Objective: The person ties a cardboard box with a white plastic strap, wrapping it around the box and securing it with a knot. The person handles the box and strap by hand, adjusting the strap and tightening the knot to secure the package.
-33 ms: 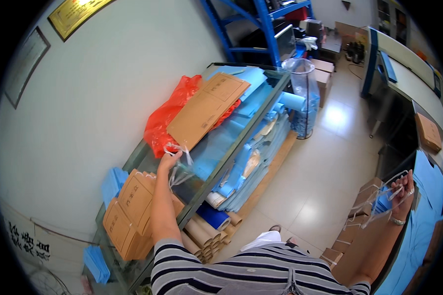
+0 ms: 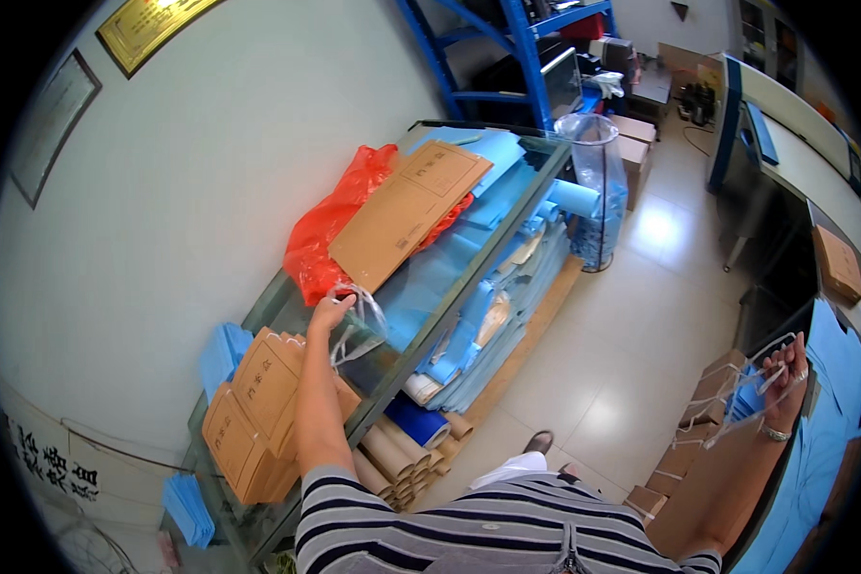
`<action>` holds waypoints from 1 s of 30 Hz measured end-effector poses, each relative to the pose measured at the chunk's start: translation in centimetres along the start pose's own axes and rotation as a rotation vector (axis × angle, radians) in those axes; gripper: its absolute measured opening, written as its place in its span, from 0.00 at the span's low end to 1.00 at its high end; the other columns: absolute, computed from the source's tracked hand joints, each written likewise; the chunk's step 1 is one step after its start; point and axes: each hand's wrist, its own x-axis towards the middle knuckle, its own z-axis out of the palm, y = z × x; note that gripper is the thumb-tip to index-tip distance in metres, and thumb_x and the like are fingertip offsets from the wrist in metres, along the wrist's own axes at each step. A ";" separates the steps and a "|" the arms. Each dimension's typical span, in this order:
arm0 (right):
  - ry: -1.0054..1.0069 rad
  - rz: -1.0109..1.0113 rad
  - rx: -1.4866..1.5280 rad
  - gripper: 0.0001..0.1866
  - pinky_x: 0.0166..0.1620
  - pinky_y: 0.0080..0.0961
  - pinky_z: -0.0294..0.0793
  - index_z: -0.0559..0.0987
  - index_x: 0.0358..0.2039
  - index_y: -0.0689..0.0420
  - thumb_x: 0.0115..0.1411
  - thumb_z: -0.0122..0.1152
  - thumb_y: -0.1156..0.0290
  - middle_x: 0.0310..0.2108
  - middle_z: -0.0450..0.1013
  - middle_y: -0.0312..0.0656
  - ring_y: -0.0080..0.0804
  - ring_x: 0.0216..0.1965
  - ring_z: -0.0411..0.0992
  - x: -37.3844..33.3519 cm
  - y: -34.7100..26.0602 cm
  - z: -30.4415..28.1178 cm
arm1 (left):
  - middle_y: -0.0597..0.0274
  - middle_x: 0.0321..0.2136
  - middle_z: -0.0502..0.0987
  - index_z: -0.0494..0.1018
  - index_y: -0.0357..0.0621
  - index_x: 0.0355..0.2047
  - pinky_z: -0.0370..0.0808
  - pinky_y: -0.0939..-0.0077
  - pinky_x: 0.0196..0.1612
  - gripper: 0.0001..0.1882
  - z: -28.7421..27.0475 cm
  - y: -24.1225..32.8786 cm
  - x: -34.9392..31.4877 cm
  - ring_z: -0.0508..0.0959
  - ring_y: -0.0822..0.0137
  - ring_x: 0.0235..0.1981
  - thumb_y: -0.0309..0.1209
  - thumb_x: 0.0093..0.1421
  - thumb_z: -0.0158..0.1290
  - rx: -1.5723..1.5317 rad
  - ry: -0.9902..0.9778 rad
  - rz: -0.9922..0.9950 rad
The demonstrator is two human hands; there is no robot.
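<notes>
My left hand (image 2: 332,312) is closed in a pinch on white cord (image 2: 371,316), whose loops hang over the glass-topped counter (image 2: 287,297). Just beyond it lies a flat brown kraft file box (image 2: 409,212), resting partly on a red plastic bag (image 2: 330,230) and blue sheets. Close to my left forearm stands a stack of brown file boxes (image 2: 249,411). Out to the right, my right hand (image 2: 786,378) is closed on white strings (image 2: 689,435), which dangle in loops above cardboard boxes and beside blue sheets (image 2: 837,354).
Under the glass are stacked blue papers (image 2: 507,316) and cardboard tubes (image 2: 392,459). Behind the counter stand a wire-framed bin with a clear bag (image 2: 593,172) and a blue shelf rack (image 2: 531,67). Cartons (image 2: 646,502) sit low between me and the right-hand table, which holds a brown package (image 2: 837,263).
The cord in my left hand has swung right and spread into a wider loop. More of my shoe shows on the floor. My right hand has barely moved.
</notes>
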 end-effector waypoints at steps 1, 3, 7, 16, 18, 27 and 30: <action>-0.003 0.047 -0.034 0.18 0.27 0.20 0.77 0.69 0.20 0.51 0.69 0.52 0.61 0.08 0.58 0.29 0.16 0.09 0.58 0.4 0.0 0.8 | 0.51 0.28 0.81 0.79 0.33 0.34 0.73 0.64 0.37 0.24 -0.7 0.5 -0.3 0.80 0.61 0.30 0.48 0.57 0.58 0.129 0.021 -0.052; 0.077 0.087 -0.148 0.18 0.25 0.17 0.73 0.69 0.21 0.51 0.69 0.51 0.61 0.11 0.62 0.29 0.16 0.10 0.59 1.3 0.5 2.6 | 0.47 0.28 0.81 0.79 0.32 0.33 0.73 0.64 0.37 0.24 -2.1 2.0 -0.6 0.80 0.59 0.31 0.47 0.56 0.58 0.250 0.055 -0.065; -0.181 0.018 -0.642 0.21 0.26 0.19 0.64 0.73 0.23 0.50 0.64 0.52 0.48 0.20 0.65 0.31 0.18 0.21 0.61 4.6 3.2 3.8 | 0.49 0.30 0.81 0.78 0.30 0.35 0.75 0.67 0.39 0.19 2.7 11.8 -1.1 0.81 0.61 0.33 0.40 0.58 0.59 -0.123 -0.001 0.272; -0.625 0.093 -1.543 0.28 0.37 0.31 0.72 0.74 0.54 0.59 0.62 0.59 0.51 0.33 0.77 0.50 0.38 0.32 0.74 8.5 3.8 21.9 | 0.53 0.53 0.73 0.67 0.38 0.58 0.64 0.67 0.61 0.33 13.8 39.9 -13.4 0.70 0.61 0.58 0.31 0.53 0.65 -0.593 -0.624 1.020; -0.611 0.060 -1.506 0.20 0.34 0.32 0.71 0.78 0.44 0.61 0.63 0.58 0.56 0.28 0.77 0.50 0.36 0.27 0.72 9.0 3.2 24.1 | 0.50 0.55 0.70 0.62 0.39 0.61 0.60 0.65 0.65 0.40 14.8 43.4 -14.6 0.64 0.59 0.63 0.35 0.51 0.67 -0.799 -0.733 1.151; -0.269 -0.286 -1.378 0.10 0.25 0.19 0.65 0.81 0.29 0.61 0.57 0.66 0.66 0.19 0.71 0.34 0.19 0.21 0.66 11.6 -0.4 19.7 | 0.76 0.14 0.63 0.77 0.37 0.36 0.51 0.85 0.19 0.12 17.0 48.8 -10.9 0.57 0.83 0.15 0.34 0.66 0.52 -1.040 -1.450 0.817; -0.103 -0.240 -1.471 0.09 0.26 0.16 0.65 0.79 0.26 0.59 0.56 0.67 0.68 0.20 0.72 0.31 0.16 0.22 0.67 10.6 -4.2 14.7 | 0.78 0.14 0.60 0.77 0.40 0.30 0.49 0.85 0.19 0.12 18.9 48.4 -4.9 0.55 0.83 0.15 0.34 0.66 0.52 -1.026 -1.345 0.884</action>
